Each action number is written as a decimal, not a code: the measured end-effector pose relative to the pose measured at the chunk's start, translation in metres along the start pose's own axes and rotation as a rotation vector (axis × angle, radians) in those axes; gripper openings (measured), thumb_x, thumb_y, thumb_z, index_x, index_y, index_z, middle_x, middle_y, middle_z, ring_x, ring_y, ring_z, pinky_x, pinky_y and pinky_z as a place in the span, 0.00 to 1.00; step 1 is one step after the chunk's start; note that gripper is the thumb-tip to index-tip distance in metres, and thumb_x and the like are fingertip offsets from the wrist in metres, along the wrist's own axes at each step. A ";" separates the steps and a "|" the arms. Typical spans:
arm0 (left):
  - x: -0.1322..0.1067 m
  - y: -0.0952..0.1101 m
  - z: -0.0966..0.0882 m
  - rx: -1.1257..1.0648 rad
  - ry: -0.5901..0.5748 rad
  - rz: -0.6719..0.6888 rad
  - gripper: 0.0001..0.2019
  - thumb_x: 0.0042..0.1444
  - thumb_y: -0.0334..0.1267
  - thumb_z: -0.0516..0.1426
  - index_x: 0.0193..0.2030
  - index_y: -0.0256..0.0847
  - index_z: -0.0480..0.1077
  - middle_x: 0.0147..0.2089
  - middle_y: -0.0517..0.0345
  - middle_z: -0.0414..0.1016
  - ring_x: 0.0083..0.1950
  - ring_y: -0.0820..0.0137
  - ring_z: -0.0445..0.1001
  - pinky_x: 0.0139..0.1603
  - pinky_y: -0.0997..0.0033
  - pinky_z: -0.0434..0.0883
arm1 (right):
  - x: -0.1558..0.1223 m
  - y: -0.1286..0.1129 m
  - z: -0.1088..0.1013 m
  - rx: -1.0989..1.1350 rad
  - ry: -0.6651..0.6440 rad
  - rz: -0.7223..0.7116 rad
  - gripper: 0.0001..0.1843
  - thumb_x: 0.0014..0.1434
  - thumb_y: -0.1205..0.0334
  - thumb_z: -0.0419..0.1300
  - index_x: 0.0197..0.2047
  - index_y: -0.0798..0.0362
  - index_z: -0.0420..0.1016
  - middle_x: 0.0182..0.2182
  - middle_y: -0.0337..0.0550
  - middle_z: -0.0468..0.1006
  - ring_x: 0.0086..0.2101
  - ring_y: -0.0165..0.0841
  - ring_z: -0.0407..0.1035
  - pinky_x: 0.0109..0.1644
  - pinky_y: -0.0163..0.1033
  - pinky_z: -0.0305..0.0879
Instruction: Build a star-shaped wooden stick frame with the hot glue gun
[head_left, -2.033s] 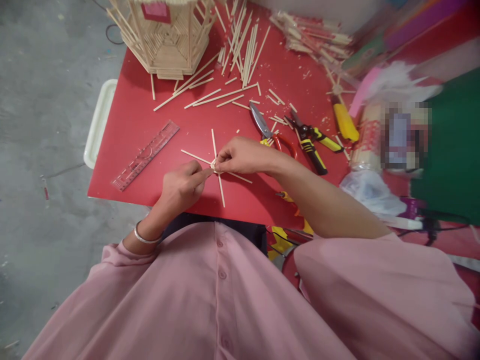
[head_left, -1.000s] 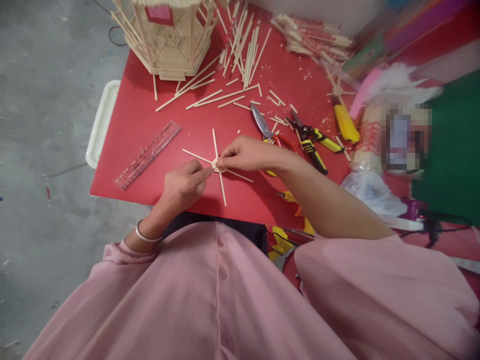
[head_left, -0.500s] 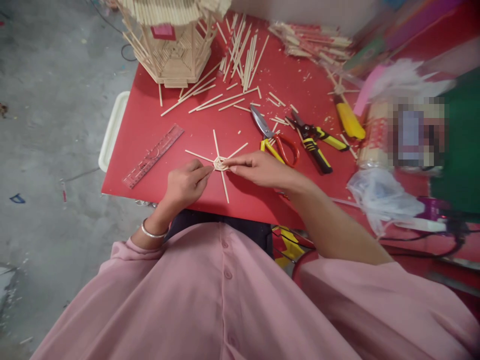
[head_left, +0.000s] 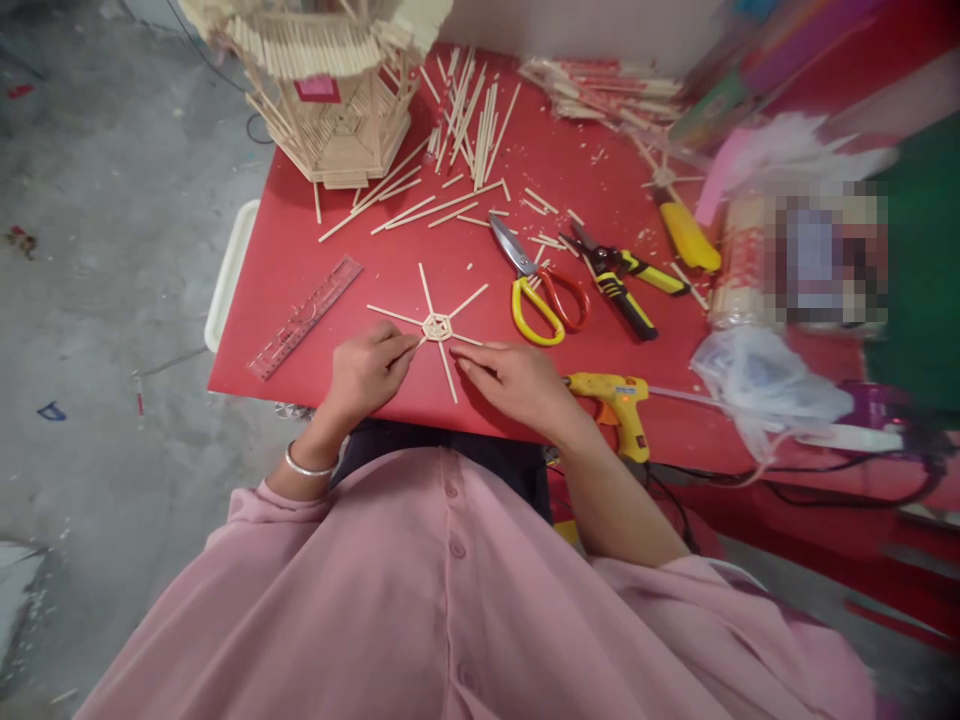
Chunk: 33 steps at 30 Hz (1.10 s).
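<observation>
A small spoked frame of thin wooden sticks (head_left: 436, 327), with a hexagon of short pieces round its hub, lies on the red table in front of me. My left hand (head_left: 373, 370) is closed, thumb and forefinger pinching its lower-left spoke close to the hub. Just right of the hub, my right hand (head_left: 514, 385) has thumb and forefinger slightly apart, beside the right-hand spoke, with nothing visible between them. A yellow glue gun (head_left: 624, 402) lies right of that wrist. Scissors (head_left: 536, 285) with yellow and red handles rest beyond the hand.
A clear ruler (head_left: 306, 318) lies at left. A stick-built pavilion model (head_left: 341, 150) stands at the back left, beside loose sticks (head_left: 465, 120). Black-and-yellow cutters (head_left: 615, 280), a yellow-handled tool (head_left: 688, 235) and a plastic bag (head_left: 769, 385) are at right.
My right hand has drawn back from the hub, toward me and rightward, uncovering the hexagon. The scissors' handles and the glue gun now show. My left hand keeps its pinch.
</observation>
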<state>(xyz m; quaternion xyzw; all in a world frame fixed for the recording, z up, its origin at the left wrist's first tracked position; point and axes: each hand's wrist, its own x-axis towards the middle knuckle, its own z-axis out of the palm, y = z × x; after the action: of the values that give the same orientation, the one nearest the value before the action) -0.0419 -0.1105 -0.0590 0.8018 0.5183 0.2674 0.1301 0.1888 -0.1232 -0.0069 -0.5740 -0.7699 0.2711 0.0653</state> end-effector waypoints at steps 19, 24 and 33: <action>0.002 0.034 -0.011 -0.207 0.315 0.041 0.07 0.64 0.36 0.59 0.38 0.39 0.79 0.35 0.54 0.81 0.35 0.72 0.77 0.37 0.74 0.72 | 0.003 -0.014 0.023 0.596 0.336 0.032 0.14 0.66 0.51 0.59 0.35 0.48 0.79 0.32 0.38 0.83 0.34 0.31 0.75 0.43 0.33 0.64; 0.011 0.043 -0.015 -0.197 0.289 0.098 0.07 0.64 0.35 0.59 0.41 0.39 0.80 0.37 0.54 0.82 0.35 0.72 0.78 0.37 0.75 0.73 | 0.015 -0.021 0.017 0.502 0.344 -0.044 0.17 0.72 0.51 0.52 0.43 0.49 0.80 0.39 0.41 0.84 0.39 0.31 0.76 0.44 0.33 0.61; 0.006 0.035 -0.009 -0.171 0.287 0.095 0.06 0.64 0.35 0.59 0.39 0.40 0.79 0.33 0.55 0.81 0.32 0.72 0.77 0.37 0.74 0.71 | 0.007 -0.023 0.011 0.131 0.309 0.144 0.29 0.72 0.42 0.47 0.32 0.51 0.79 0.32 0.43 0.81 0.35 0.33 0.71 0.37 0.37 0.53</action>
<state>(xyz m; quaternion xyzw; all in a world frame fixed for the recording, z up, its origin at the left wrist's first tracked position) -0.0186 -0.1203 -0.0333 0.7651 0.4684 0.4281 0.1097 0.1626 -0.1252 -0.0058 -0.6571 -0.6883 0.2331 0.2005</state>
